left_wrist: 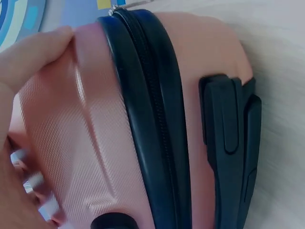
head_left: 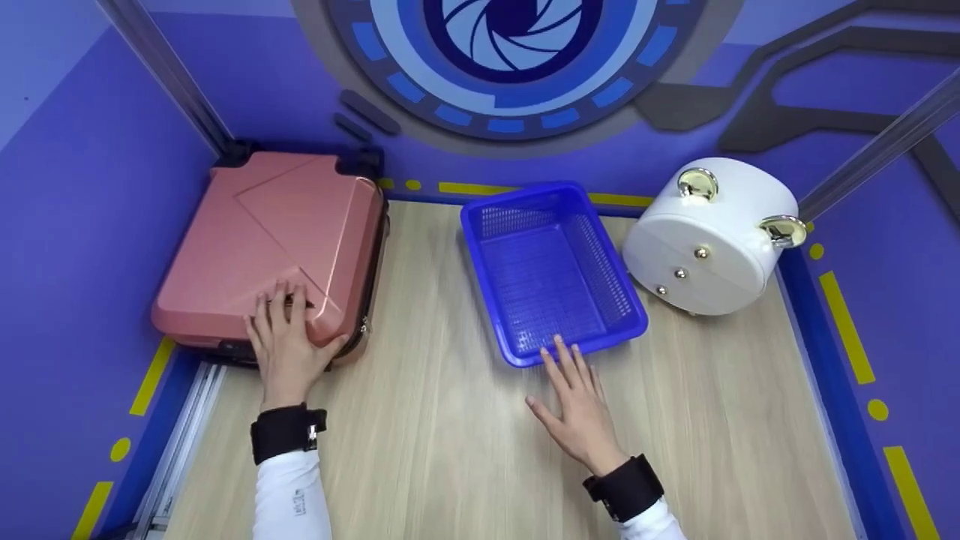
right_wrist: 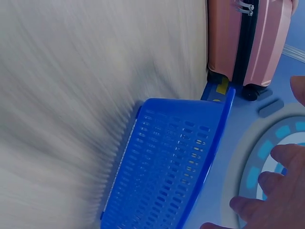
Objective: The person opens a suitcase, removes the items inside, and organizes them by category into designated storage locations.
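Observation:
A pink hard-shell suitcase (head_left: 277, 232) lies flat at the left, its wheels toward the back wall. My left hand (head_left: 287, 356) rests on its near end, fingers spread over the top and thumb along the side corner. In the left wrist view the thumb (left_wrist: 38, 55) touches the shell, and a black zipper band (left_wrist: 147, 105) runs along the side. A blue plastic basket (head_left: 491, 296) with perforated sides stands in the middle. Over its near rim, my right hand (head_left: 577, 416) reaches with fingers extended, holding nothing; whether the fingertips touch the rim, I cannot tell.
A white round bag or case (head_left: 709, 225) with gold rings and small round metal feet lies tipped at the right, beside the basket. Purple walls (head_left: 247, 82) enclose the back and both sides. Pale wood floor (head_left: 427, 420) lies between the suitcase and the basket.

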{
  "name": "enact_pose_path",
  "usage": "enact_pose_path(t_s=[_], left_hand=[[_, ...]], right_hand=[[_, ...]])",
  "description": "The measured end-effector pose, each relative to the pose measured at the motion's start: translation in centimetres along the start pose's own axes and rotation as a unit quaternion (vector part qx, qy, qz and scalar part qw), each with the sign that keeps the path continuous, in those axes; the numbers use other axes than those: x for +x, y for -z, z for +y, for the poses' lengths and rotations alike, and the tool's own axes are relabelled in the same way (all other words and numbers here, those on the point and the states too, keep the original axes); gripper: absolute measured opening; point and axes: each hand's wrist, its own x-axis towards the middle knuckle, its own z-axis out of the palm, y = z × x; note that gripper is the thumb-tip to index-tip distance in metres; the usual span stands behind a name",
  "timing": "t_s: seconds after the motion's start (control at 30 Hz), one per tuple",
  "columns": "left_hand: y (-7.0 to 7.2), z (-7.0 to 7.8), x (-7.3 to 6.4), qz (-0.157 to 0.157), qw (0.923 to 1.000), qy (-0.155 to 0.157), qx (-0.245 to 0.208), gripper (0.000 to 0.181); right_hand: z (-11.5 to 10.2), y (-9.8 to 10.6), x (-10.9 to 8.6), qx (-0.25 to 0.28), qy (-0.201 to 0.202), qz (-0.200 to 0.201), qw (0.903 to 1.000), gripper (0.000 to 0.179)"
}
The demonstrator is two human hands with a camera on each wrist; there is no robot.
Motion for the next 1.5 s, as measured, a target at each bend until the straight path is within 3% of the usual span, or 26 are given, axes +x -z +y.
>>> enact_pose_path(t_s=[0.3,0.5,0.73,0.97,1.2,1.33,1.5], left_hand=[[-0.7,1.0,-1.3,0.019,0.9997,-0.014,0.002,0.102],[-1.2,2.9,-1.7,0.039,0.9984,-0.031,0.029,0.089],[-3.3,7.2,-4.2,0.057,0.9947,-0.064,0.058,0.080],[-5.7,12.1,-5.7,0.118,0.9833,-0.109,0.085,0.074],[-7.3,16.7,-6.1,0.115,0.9772,-0.089,0.155,0.077],[-7.3,17.4,-5.6,0.120,0.9728,-0.081,0.181,0.075],[-6.2,16.2,-5.1,0.096,0.9727,-0.109,0.181,0.078]], right_hand=[[0.2,-0.3,-0.7,0.003,-0.010,0.005,0.9999,0.077],[0.4,-0.2,-0.9,0.007,-0.014,0.007,0.9999,0.078],[1.2,0.1,-1.7,0.000,-0.029,0.010,0.9995,0.079],[1.2,0.3,-1.2,-0.001,-0.016,0.017,0.9997,0.079],[0.1,0.7,0.3,0.002,-0.007,-0.001,1.0000,0.079],[-1.3,0.9,1.9,0.014,0.023,0.008,0.9996,0.070],[-2.7,0.8,4.0,0.046,0.069,0.035,0.9959,0.048]])
